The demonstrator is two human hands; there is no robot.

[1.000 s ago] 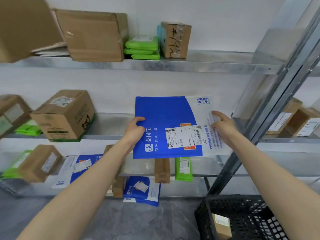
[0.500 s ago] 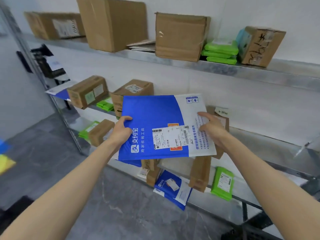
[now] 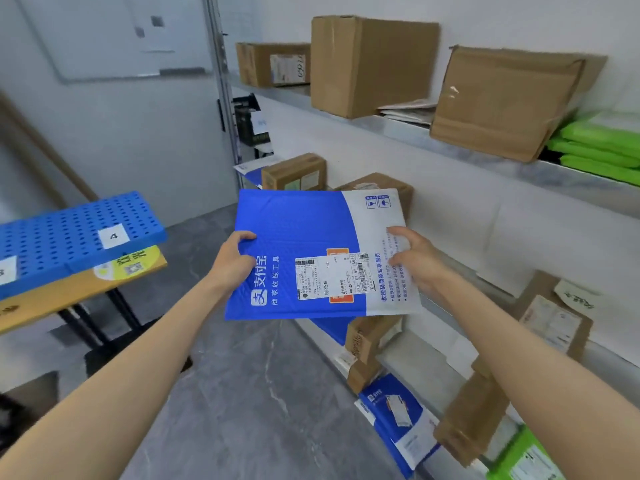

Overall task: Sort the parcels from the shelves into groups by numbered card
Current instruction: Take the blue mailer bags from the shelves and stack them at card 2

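So the blue-and-white padded mailer (image 3: 304,251) is up in the air, held roughly flat between both hands, just out in front of the shelves (image 3: 467,133) and not resting on anything. The left hand (image 3: 232,263) pinches the blue short edge with the thumb on top. The right hand (image 3: 417,263) grips the white end, fingers curled over the printed side. The shipping label (image 3: 329,277) faces up where it can be read.

Handling-wise I'd guess it's light and floppy (bubble-lined, going by the dimpled skin). It looks glossy, so a bit slippery, and it's thin enough that I doubt there's anything fragile inside. Two opposite edges is the sane grip. One-handed I'd take it mid-edge so it doesn't droop.

As for room, the shelves run along the right, loaded with cardboard boxes (image 3: 370,64) and green bags (image 3: 602,143). Some lower boxes stick out just under the mailer, so mind those corners. Off to the left is the blue perforated surface (image 3: 62,233) with the card marked 4 (image 3: 113,236), plus another card (image 3: 7,271) cut off at the frame edge (can't read it). In between is grey floor (image 3: 259,393) with plenty of swing room. The surface's near corner looks like the only thing to clip.
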